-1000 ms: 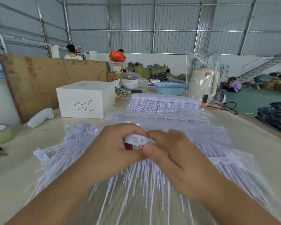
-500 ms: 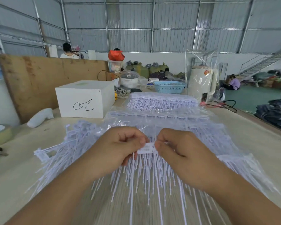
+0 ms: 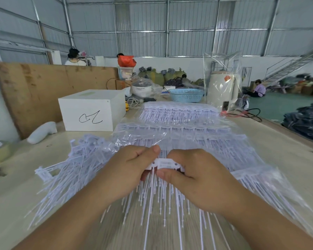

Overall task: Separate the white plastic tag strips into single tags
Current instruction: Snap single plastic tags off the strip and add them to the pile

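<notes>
Tag strip (image 3: 165, 164) between both hands (image 3: 167, 172), above bagged strips (image 3: 179, 134).

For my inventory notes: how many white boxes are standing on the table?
1: the white box, marked with a black scribble, stands at the table's far left, beside the plywood board. Others may be hidden.

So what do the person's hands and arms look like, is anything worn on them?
Both forearms are bare, with no sleeves in view. The left hand and right hand wear no gloves, and no rings, watch or bands show. The visible fingernails are short and plain.
</notes>
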Tool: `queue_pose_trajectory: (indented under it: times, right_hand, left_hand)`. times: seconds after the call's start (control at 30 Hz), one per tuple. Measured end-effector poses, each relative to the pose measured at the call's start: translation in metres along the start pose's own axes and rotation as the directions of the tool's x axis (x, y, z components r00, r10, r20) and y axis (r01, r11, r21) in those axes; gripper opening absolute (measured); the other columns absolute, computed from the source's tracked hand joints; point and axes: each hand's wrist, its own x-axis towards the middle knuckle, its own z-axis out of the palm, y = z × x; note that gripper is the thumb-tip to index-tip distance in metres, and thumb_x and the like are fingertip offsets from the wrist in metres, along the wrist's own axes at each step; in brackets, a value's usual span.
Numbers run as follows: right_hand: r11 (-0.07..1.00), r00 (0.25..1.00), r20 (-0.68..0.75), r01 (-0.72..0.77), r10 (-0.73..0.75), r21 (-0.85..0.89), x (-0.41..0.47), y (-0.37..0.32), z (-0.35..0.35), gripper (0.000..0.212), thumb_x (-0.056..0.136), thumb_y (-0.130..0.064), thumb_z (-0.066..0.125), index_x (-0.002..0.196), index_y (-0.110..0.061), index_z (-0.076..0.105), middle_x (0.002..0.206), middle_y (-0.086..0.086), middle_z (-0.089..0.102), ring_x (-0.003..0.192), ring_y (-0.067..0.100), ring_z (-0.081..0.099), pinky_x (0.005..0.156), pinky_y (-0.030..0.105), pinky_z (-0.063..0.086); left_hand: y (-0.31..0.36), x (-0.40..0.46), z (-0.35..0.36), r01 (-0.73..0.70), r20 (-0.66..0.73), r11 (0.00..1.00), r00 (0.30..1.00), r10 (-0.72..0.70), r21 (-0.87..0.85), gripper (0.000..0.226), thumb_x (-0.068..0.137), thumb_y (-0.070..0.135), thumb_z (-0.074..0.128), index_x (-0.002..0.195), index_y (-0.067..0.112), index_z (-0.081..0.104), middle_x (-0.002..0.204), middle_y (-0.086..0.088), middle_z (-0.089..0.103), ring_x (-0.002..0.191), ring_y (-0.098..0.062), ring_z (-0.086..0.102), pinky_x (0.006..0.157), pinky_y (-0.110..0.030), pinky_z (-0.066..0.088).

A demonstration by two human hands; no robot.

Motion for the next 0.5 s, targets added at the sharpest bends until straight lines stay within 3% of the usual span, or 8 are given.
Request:
queue_pose_trajectory:
  times: [0.13, 0.23, 0.37, 0.47, 0.5]
  right_hand:
    - [0.997, 0.994, -0.106, -0.033, 0.025, -0.073, 0.0, -0.006, 0.005, 0.039, 0.094, -0.05, 0.05, 0.066, -0.028, 0.034, 0.057, -0.007, 0.039, 0.053, 0.009, 0.04, 0.052, 0.032, 0.032]
    - [0.997, 0.981, -0.193, -0.023, 0.009, -0.068, 0.0, -0.012, 0.01, 0.041, 0.096, -0.047, 0.049, 0.065, -0.028, 0.03, 0.055, -0.008, 0.036, 0.052, 0.01, 0.038, 0.05, 0.033, 0.029]
    - [0.998, 0.955, -0.295, -0.007, -0.01, -0.058, 0.0, -0.017, 0.015, 0.029, 0.092, -0.047, 0.041, 0.07, -0.029, 0.036, 0.054, -0.012, 0.034, 0.049, 0.009, 0.038, 0.047, 0.026, 0.028]
    - [0.994, 0.937, -0.347, 0.0, -0.039, -0.112, -0.001, -0.019, 0.02, 0.031, 0.094, -0.045, 0.041, 0.073, -0.023, 0.044, 0.054, -0.012, 0.035, 0.049, 0.01, 0.041, 0.046, 0.026, 0.03]
    - [0.998, 0.921, -0.388, -0.011, -0.012, -0.059, 0.001, -0.018, 0.02, 0.033, 0.096, -0.046, 0.04, 0.072, -0.023, 0.045, 0.052, -0.011, 0.036, 0.048, 0.009, 0.04, 0.045, 0.027, 0.029]
  left_hand:
    - [0.0, 0.003, 0.005, -0.031, -0.093, 0.999, 0.995, 0.028, -0.029, 0.06, 0.087, 0.067, 0.046, 0.051, 0.019, 0.049, 0.044, 0.008, 0.041, 0.041, -0.007, 0.038, 0.048, -0.019, 0.031]
    - [0.001, 0.005, 0.01, -0.012, -0.134, 0.981, 0.991, -0.014, -0.191, 0.054, 0.089, 0.058, 0.052, 0.054, 0.015, 0.054, 0.044, 0.007, 0.039, 0.041, -0.01, 0.036, 0.049, -0.027, 0.03]
    - [0.007, 0.004, 0.018, 0.02, -0.168, 0.899, 0.98, -0.103, -0.438, 0.042, 0.096, 0.033, 0.052, 0.061, 0.013, 0.061, 0.042, 0.003, 0.036, 0.039, -0.011, 0.032, 0.041, -0.022, 0.031]
    - [0.013, 0.004, 0.022, 0.059, -0.13, 0.813, 0.978, -0.163, -0.579, 0.04, 0.096, 0.027, 0.049, 0.062, 0.008, 0.056, 0.041, 0.001, 0.03, 0.037, -0.012, 0.026, 0.037, -0.02, 0.028]
    - [0.014, 0.003, 0.024, 0.074, -0.102, 0.778, 0.979, -0.176, -0.624, 0.042, 0.096, 0.028, 0.049, 0.057, 0.011, 0.055, 0.042, 0.001, 0.028, 0.037, -0.012, 0.024, 0.036, -0.019, 0.026]
